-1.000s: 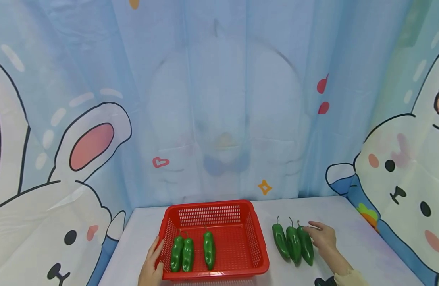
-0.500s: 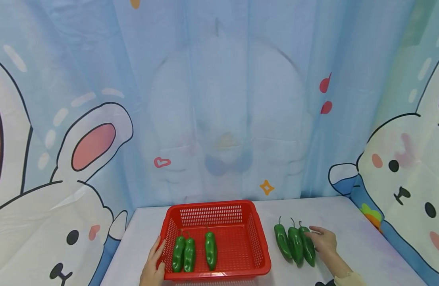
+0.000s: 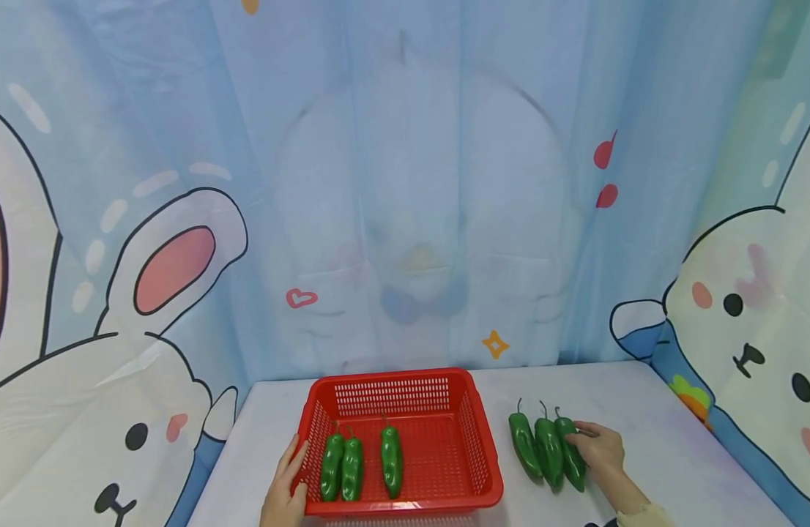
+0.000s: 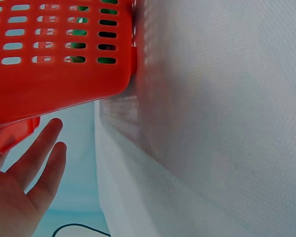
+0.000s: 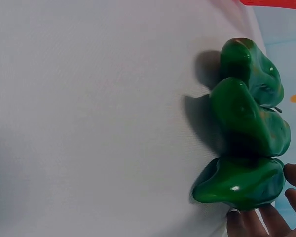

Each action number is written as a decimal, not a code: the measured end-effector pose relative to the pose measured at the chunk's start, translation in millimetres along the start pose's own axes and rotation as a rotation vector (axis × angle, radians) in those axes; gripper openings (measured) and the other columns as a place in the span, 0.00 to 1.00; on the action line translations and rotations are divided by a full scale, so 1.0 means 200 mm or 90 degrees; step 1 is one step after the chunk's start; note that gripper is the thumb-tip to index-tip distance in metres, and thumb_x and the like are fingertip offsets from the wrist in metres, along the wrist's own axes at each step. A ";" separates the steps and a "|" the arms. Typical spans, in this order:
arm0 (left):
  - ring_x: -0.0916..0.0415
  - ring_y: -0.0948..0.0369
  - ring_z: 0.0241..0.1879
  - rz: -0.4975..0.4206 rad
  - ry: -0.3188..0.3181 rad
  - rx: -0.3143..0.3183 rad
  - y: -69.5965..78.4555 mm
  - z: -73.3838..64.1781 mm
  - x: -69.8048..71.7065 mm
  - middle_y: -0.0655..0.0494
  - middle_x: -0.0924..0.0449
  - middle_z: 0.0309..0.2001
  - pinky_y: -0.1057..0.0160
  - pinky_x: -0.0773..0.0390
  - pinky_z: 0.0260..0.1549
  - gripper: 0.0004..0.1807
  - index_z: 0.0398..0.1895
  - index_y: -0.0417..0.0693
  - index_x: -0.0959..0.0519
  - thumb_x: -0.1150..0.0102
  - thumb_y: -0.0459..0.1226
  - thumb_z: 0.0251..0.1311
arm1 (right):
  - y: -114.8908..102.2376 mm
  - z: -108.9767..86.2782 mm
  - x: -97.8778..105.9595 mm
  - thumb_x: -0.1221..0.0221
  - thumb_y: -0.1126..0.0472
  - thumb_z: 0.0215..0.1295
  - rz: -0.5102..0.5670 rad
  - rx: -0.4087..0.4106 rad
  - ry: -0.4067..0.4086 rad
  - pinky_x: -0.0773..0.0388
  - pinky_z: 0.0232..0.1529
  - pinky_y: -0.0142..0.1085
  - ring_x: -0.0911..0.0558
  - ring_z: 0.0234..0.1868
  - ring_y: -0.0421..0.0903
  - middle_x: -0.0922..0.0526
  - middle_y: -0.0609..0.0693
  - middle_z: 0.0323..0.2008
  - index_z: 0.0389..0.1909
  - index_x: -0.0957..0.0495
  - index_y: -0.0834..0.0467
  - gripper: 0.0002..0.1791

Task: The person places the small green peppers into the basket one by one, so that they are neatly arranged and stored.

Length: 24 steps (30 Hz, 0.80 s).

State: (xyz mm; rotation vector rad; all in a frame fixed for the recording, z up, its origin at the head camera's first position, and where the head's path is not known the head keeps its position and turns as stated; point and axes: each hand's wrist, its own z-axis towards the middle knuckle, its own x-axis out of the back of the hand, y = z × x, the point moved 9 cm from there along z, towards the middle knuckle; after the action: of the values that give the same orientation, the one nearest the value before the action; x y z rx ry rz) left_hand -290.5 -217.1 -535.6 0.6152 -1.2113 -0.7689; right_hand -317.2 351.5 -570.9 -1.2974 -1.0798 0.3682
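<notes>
My left hand [image 3: 285, 489] rests against the left side of a red plastic basket [image 3: 438, 505], its fingers fairly straight along the rim. In the left wrist view two fingers [image 4: 48, 168] stretch out beside the basket's wall. Inside the basket lie three green chili peppers, two side by side [image 3: 332, 467] [image 3: 352, 468] and one apart [image 3: 391, 461]. On the table to the right lie three more, a left one [image 3: 525, 446], a middle one [image 3: 548, 452] and a right one [image 5: 241, 182]. My right hand [image 3: 601, 448] pinches the right chili pepper, thumb and fingers on opposite sides.
A white cloth covers the table [image 3: 649, 417]. Close behind it hangs a blue curtain [image 3: 411, 183] printed with cartoon rabbits. The basket's right wall stands a short way left of the loose chili peppers.
The right hand's fingers have closed in around the right chili pepper on the table. The left hand stays at the basket; the head view has shifted slightly.
</notes>
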 end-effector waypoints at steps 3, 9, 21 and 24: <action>0.42 0.42 0.70 0.000 -0.004 0.008 -0.01 0.00 0.00 0.45 0.44 0.75 0.48 0.25 0.52 0.36 0.71 0.41 0.33 0.54 0.25 0.53 | 0.00 0.00 0.01 0.41 0.71 0.58 -0.012 0.009 0.009 0.31 0.60 0.59 0.28 0.58 0.72 0.27 0.76 0.56 0.56 0.28 0.76 0.24; 0.44 0.43 0.71 -0.006 -0.016 0.023 -0.01 0.00 -0.01 0.46 0.46 0.75 0.45 0.26 0.54 0.36 0.72 0.42 0.34 0.55 0.25 0.53 | 0.00 -0.01 0.00 0.40 0.69 0.58 -0.024 0.018 0.009 0.34 0.61 0.60 0.30 0.58 0.73 0.27 0.75 0.56 0.55 0.28 0.76 0.24; 0.45 0.40 0.71 -0.010 -0.026 0.032 -0.03 0.01 -0.02 0.45 0.47 0.76 0.43 0.26 0.56 0.36 0.72 0.42 0.35 0.54 0.25 0.54 | -0.02 -0.01 -0.02 0.42 0.71 0.57 -0.049 0.052 0.029 0.32 0.60 0.61 0.27 0.55 0.72 0.25 0.76 0.53 0.53 0.27 0.77 0.22; 0.46 0.40 0.71 -0.012 -0.026 0.035 -0.03 0.01 -0.02 0.45 0.47 0.76 0.42 0.27 0.57 0.37 0.72 0.41 0.35 0.54 0.25 0.54 | -0.02 -0.02 -0.02 0.42 0.71 0.57 -0.041 0.045 0.019 0.34 0.61 0.61 0.28 0.56 0.72 0.26 0.76 0.53 0.54 0.27 0.77 0.23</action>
State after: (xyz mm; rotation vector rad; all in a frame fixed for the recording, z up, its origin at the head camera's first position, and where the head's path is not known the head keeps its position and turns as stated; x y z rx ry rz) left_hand -293.8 -217.6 -541.4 0.6588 -1.2694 -0.7700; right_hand -317.8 345.7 -567.9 -1.1995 -1.0718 0.3344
